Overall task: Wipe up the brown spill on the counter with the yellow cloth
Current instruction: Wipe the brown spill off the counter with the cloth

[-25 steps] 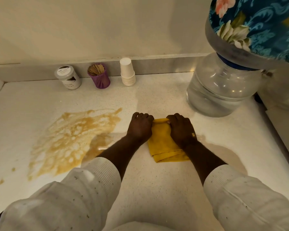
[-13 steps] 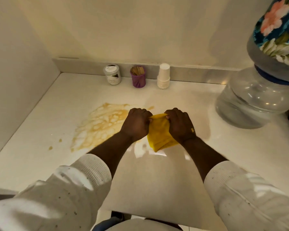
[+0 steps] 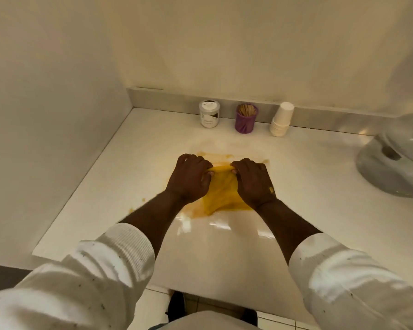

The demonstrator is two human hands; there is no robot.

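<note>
You are pressing the cloth (image 3: 224, 191) onto the spill (image 3: 224, 157) on the counter (image 3: 134, 177), left hand (image 3: 188, 178) and right hand (image 3: 254, 181) both pinching its far edge, so I think the wiping is only starting and next you are needing firm strokes across the brown.

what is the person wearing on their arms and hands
Both arms wear white long sleeves with ribbed cuffs, pushed up so the forearms are bare; the fabric carries small dark specks. The left hand is bare, with no glove. The right hand is also ungloved, and something small and gold-coloured sits at its wrist, too small to identify.
</note>
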